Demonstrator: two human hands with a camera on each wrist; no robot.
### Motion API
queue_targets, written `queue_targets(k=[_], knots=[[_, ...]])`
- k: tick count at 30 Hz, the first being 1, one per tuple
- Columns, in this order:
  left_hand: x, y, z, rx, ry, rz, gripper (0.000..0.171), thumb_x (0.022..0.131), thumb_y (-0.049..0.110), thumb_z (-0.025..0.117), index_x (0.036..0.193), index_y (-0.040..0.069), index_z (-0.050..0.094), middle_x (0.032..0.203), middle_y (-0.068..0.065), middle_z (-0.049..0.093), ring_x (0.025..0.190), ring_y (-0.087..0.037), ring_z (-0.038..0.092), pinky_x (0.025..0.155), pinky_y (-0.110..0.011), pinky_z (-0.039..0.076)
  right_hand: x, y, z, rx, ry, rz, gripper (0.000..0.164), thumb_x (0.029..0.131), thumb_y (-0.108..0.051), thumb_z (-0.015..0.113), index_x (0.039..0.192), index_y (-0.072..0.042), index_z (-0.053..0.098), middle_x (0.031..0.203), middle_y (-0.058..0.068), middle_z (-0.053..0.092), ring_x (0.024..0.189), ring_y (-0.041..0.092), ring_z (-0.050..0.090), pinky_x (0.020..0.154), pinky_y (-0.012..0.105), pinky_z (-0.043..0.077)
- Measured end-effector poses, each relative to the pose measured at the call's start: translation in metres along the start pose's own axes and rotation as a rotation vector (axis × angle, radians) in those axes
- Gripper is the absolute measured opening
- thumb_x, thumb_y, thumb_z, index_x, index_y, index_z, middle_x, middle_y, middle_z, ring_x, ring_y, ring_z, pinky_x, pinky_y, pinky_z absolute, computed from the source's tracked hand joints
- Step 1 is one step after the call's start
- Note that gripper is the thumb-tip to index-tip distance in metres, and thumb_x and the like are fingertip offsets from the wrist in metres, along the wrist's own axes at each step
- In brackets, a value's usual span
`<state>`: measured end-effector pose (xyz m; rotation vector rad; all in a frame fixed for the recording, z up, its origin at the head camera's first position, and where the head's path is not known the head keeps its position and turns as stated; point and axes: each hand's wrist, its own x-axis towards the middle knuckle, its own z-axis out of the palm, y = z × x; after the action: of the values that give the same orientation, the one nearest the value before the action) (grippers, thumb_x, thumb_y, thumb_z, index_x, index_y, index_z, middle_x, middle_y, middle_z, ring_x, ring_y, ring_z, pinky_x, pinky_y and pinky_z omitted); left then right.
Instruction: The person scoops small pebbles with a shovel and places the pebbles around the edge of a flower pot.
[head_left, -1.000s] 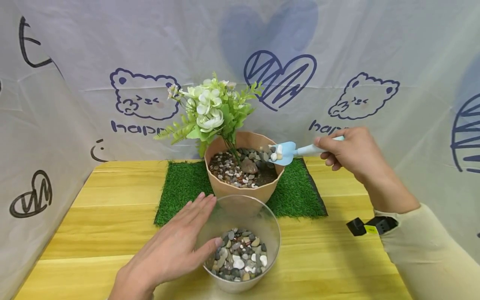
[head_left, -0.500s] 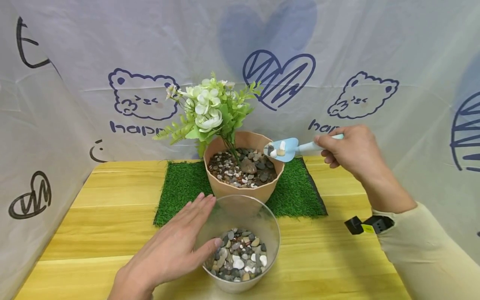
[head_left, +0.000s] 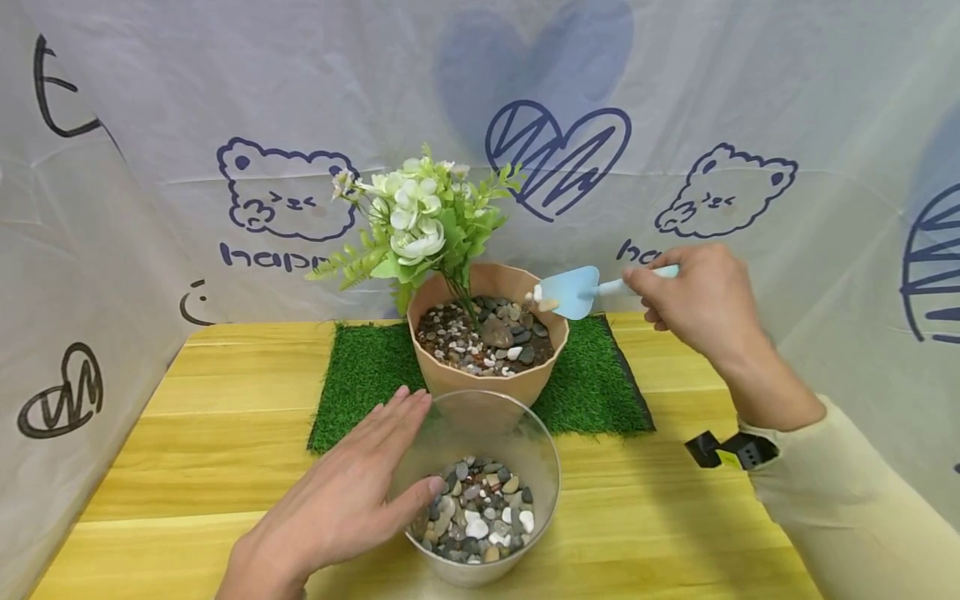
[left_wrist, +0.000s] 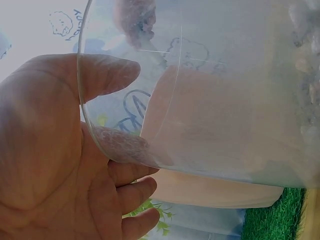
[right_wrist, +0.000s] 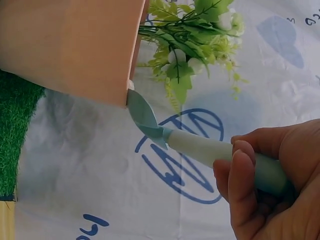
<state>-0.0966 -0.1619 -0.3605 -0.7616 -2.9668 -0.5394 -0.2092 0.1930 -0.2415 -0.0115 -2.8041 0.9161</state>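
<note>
My right hand (head_left: 701,296) grips the handle of a small light-blue trowel (head_left: 573,292), its blade tilted down at the right rim of a peach flowerpot (head_left: 450,371). A few pebbles (head_left: 542,300) are slipping off the blade tip into the pot. In the right wrist view the trowel (right_wrist: 145,115) touches or nearly touches the pot's rim (right_wrist: 131,75). White flowers with green leaves (head_left: 420,217) stand in the pot among soil and stones. With its fingers nearly straight, my left hand (head_left: 345,483) rests against the left rim of a clear plastic bucket (head_left: 551,467) holding mixed pebbles (head_left: 480,517).
Beneath the pot lies a green artificial-grass mat (head_left: 360,383) on a yellow wooden table (head_left: 210,450). White cloth (head_left: 420,75) with printed bears and hearts hangs behind and at both sides. The clear bucket stands directly in front of the pot.
My right hand has tipped the trowel, and most of its pebbles have dropped into the right part of the pot, where a white stone and others now show. My left hand stays put.
</note>
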Motion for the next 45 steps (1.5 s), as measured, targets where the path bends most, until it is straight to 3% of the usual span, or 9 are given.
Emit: queue_targets(k=[8, 13, 17, 24, 29, 34, 39, 45], knots=[[-0.003, 0.001, 0.0, 0.001, 0.007, -0.006, 0.082, 0.095, 0.067, 0.038, 0.158, 0.02, 0.016, 0.163, 0.005, 0.017, 0.151, -0.014, 0.013, 0.123, -0.039, 0.021, -0.013, -0.013, -0.002, -0.074, 0.038, -0.043, 0.039, 0.09, -0.046, 0.064, 0.103, -0.011, 0.075, 0.067, 0.006, 0.072, 0.051, 0.016, 0.064, 0.037, 0.032, 0.041], [-0.004, 0.002, 0.0, 0.0, -0.001, -0.009, 0.082, 0.095, 0.067, 0.037, 0.158, 0.02, 0.014, 0.163, 0.005, 0.015, 0.151, -0.014, 0.012, 0.123, -0.04, 0.021, -0.026, -0.021, -0.006, -0.063, 0.033, -0.068, 0.04, 0.089, -0.05, 0.064, 0.102, -0.014, 0.075, 0.068, 0.005, 0.072, 0.053, 0.018, 0.063, 0.039, 0.032, 0.042], [-0.004, 0.003, 0.001, 0.003, 0.0, -0.006, 0.082, 0.095, 0.066, 0.038, 0.158, 0.019, 0.014, 0.163, 0.005, 0.015, 0.151, -0.014, 0.011, 0.123, -0.04, 0.021, -0.043, -0.028, -0.013, 0.002, -0.015, -0.087, 0.036, 0.087, -0.05, 0.067, 0.099, -0.016, 0.075, 0.066, 0.004, 0.071, 0.054, 0.019, 0.063, 0.04, 0.032, 0.045], [-0.003, 0.004, 0.003, 0.01, 0.012, -0.001, 0.08, 0.096, 0.062, 0.04, 0.158, 0.018, 0.014, 0.163, 0.005, 0.013, 0.151, -0.013, 0.01, 0.123, -0.039, 0.02, -0.08, -0.032, -0.016, 0.014, -0.127, -0.251, 0.018, 0.087, -0.042, 0.072, 0.088, -0.024, 0.074, 0.059, -0.002, 0.065, 0.046, 0.013, 0.054, 0.037, 0.027, 0.043], [-0.002, 0.002, 0.004, 0.001, 0.015, 0.009, 0.078, 0.097, 0.054, 0.047, 0.157, 0.015, 0.016, 0.163, 0.004, 0.013, 0.151, -0.016, 0.012, 0.122, -0.04, 0.02, -0.097, -0.034, 0.011, -0.067, -0.256, -0.317, 0.009, 0.086, -0.038, 0.073, 0.083, -0.03, 0.07, 0.054, -0.01, 0.051, 0.044, 0.008, 0.042, 0.039, 0.024, 0.039], [0.0, 0.001, 0.002, 0.01, 0.022, 0.009, 0.079, 0.096, 0.052, 0.05, 0.157, 0.013, 0.017, 0.163, 0.002, 0.014, 0.151, -0.017, 0.013, 0.123, -0.041, 0.02, -0.103, -0.035, 0.051, -0.186, -0.346, -0.436, 0.015, 0.087, -0.04, 0.072, 0.088, -0.025, 0.068, 0.058, -0.013, 0.049, 0.05, 0.005, 0.042, 0.043, 0.022, 0.037], [0.001, 0.001, 0.002, -0.011, 0.027, 0.002, 0.079, 0.096, 0.049, 0.053, 0.157, 0.013, 0.018, 0.163, 0.003, 0.014, 0.151, -0.016, 0.013, 0.123, -0.041, 0.02, -0.105, -0.034, 0.08, -0.345, -0.254, -0.612, 0.029, 0.086, -0.044, 0.071, 0.072, -0.024, 0.055, 0.058, -0.015, 0.048, 0.051, 0.005, 0.044, 0.043, 0.021, 0.034], [0.004, 0.002, 0.003, -0.025, 0.031, 0.007, 0.077, 0.096, 0.047, 0.054, 0.157, 0.014, 0.019, 0.163, 0.004, 0.016, 0.151, -0.017, 0.016, 0.122, -0.042, 0.021, -0.105, -0.034, 0.098, -0.42, -0.114, -0.705, 0.035, 0.085, -0.04, 0.072, 0.064, -0.022, 0.051, 0.055, -0.011, 0.05, 0.048, 0.008, 0.048, 0.041, 0.024, 0.037]])
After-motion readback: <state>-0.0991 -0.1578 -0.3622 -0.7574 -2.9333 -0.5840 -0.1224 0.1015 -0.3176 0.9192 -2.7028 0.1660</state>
